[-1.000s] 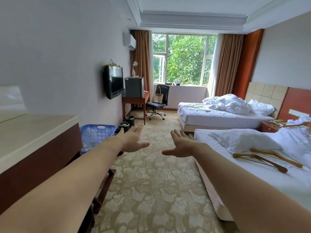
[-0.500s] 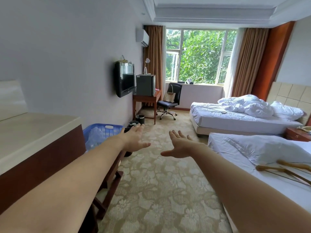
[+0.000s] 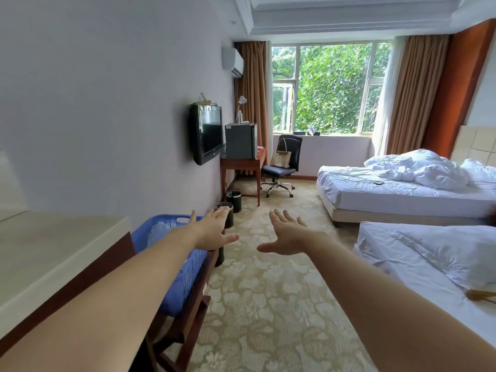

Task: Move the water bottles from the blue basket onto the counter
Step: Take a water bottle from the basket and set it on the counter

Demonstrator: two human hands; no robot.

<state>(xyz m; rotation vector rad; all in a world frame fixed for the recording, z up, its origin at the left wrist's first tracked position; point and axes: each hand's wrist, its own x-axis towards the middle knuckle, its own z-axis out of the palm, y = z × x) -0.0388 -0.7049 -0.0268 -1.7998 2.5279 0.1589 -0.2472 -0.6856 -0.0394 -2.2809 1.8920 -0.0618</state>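
While both hands, left hand [image 3: 212,228] and right hand [image 3: 285,232], reach spread and empty, the blue basket [image 3: 182,272] waits at nine o'clock beside the surface [image 3: 53,253].

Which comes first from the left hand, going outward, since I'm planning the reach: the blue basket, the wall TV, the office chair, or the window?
Measured from the left hand in the head view:
1. Blue basket, just under and left of the hand, on a wooden stand.
2. Wall TV, farther along the left wall.
3. Office chair, at the desk beyond the TV.
4. Window, on the far wall.
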